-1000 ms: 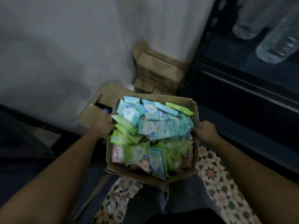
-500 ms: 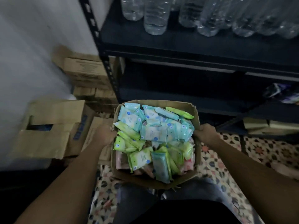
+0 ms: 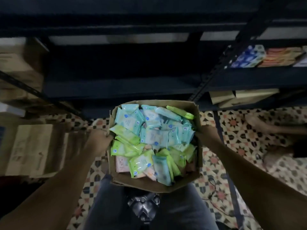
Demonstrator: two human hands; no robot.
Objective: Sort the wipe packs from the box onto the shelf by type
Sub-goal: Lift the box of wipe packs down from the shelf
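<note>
An open cardboard box hangs in front of me above my legs, full of wipe packs. Light blue packs fill its far half, green packs lie in the near half, and pink packs show at the near left. My left hand grips the box's left wall. My right hand grips the right wall. The dark metal shelf stands straight ahead, its lower board bare and in shadow.
Cardboard cartons are stacked on the left by the shelf's post. To the right, a neighbouring shelf holds coloured packages and flat cartons below. Patterned floor tiles lie underfoot. A cable runs over the floor at right.
I have turned right with the box, away from the white wall and cartons, and now face the dark shelf. Both hands keep their grip on the box's sides.
</note>
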